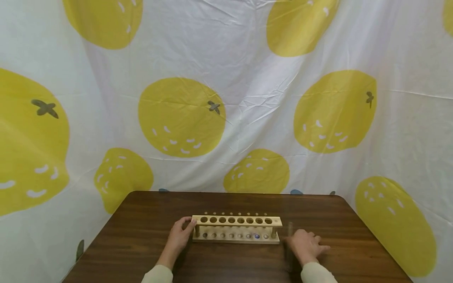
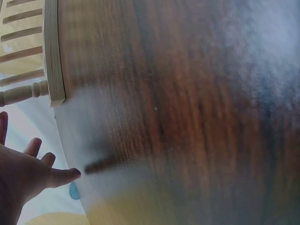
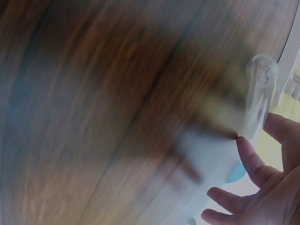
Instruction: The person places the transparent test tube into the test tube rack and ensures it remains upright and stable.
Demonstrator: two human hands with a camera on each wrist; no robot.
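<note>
Your right hand (image 1: 305, 244) pinches a clear glass tube (image 3: 262, 89) between thumb and forefinger, the other fingers spread apart; that light hold seems to suit something slim and smooth, and it leaves the rounded end free, pointing away from your palm. The tube is too faint from above for its tilt to be sure.

Just left of that hand stands the wooden rack (image 1: 236, 224), upright, its row of round holes facing up, so they lie open to your reach. At its far end from there, your left hand (image 1: 179, 235) appears to pinch the upper board's corner, probably to steady it. Low inside, nearer your right hand, sits a small blue thing (image 1: 256, 236), too small to identify. Beneath both hands is the brown table (image 1: 134, 232); beyond them hangs a lemon-print cloth (image 1: 247, 78).
</note>
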